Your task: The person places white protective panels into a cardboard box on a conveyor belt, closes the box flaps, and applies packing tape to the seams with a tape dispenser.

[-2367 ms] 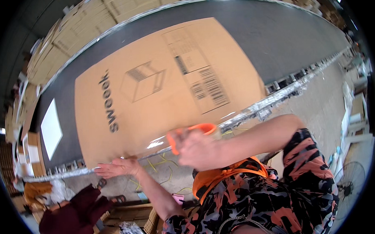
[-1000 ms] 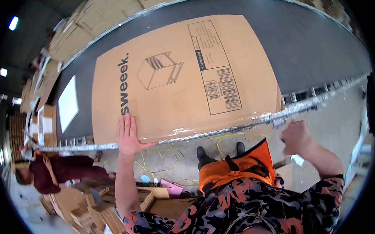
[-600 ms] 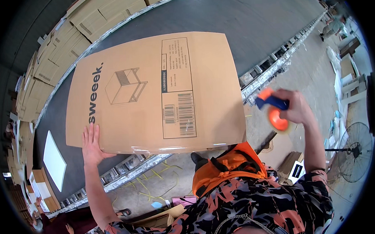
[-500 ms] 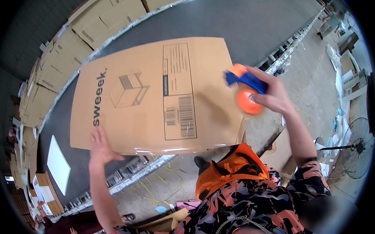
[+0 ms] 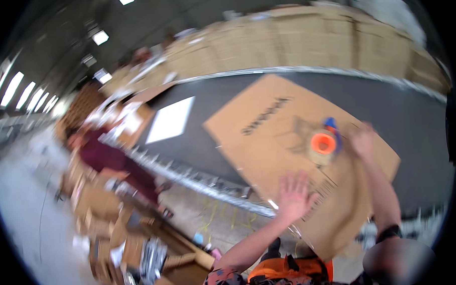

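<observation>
Orange apron (image 5: 265, 268): is hanging just below the near corner of the box (image 5: 278, 156), partly running out of view.
Left hand (image 5: 294, 198): is lying on the near part of the box's top, fingers spreading; this grip is looking wide open and is holding nothing.
Box: is lying flat and askew on the dark belt (image 5: 216, 100), its near corner jutting past the belt's edge toward the wearer.
Steadying the box: is probably going best with the palm pressing broadly over the supported part, as weight on the jutting corner could be tipping it; both hands should be guiding it evenly, without denting the cardboard.
Tape dispenser (image 5: 323, 151): is showing its orange core and blue frame over the middle of the box's top; blur is hiding whether it is touching the box.
Right hand (image 5: 361, 143): is reaching over the box's right side, just beside the dispenser; blur is covering the fingers, so I cannot tell how far this grip is closing or whether it is holding the dispenser.
White panel (image 5: 172, 119): is lying on the belt, left of the box and apart from it.
Co-worker (image 5: 108, 151): is standing well left of the box, wearing maroon.
Stacked cartons (image 5: 294, 37): are lining the belt's far side, behind the box.
</observation>
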### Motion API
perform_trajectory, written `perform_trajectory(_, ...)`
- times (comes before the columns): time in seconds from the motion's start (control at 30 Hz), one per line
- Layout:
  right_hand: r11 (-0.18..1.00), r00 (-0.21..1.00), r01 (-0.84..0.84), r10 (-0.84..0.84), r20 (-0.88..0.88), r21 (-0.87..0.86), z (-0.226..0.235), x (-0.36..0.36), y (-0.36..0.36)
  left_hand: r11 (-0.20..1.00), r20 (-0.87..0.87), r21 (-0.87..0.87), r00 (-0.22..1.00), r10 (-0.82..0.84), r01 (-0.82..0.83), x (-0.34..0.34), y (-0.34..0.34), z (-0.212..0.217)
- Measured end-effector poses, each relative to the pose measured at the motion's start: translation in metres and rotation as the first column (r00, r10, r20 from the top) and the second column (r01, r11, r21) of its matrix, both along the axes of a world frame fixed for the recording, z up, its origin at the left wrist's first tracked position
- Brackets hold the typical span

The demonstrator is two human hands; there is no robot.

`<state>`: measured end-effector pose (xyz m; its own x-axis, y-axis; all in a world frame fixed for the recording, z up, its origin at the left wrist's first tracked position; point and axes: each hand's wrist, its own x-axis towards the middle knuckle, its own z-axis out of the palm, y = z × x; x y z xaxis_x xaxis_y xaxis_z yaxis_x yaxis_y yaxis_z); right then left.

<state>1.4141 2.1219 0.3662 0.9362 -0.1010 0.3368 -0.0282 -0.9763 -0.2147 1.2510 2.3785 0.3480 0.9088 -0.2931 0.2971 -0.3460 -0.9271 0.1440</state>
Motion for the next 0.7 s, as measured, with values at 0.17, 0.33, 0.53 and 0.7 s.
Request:
perform_trajectory(0.17, 0.993, 0.914, 0.026, 0.024, -0.404, 0.117, -0.013, 0.025, -0.101, 0.999, 0.023, 0.004, 0.999, 0.043, -0.043, -0.009, -0.014, 0.003)
perform_trajectory(0.33, 0.998, 0.925, 0.03, -0.009, -0.379, 0.051, -0.022, 0.028, -0.1, 0.998, 0.007, 0.003, 0.998, 0.067, -0.067, -0.008, -0.021, -0.009)
perform_trajectory(0.53, 0.991, 0.967, 0.11, -0.088, -0.241, 0.078, -0.052, -0.02, -0.131, 0.995, -0.017, -0.103, 1.0, -0.018, 0.016, -0.004, -0.002, -0.018)
perform_trajectory(0.7, 0.962, 0.962, 0.229, -0.2, -0.187, 0.146, -0.058, -0.142, -0.116, 0.997, 0.13, -0.081, 0.991, 0.021, -0.01, -0.016, 0.047, -0.014)
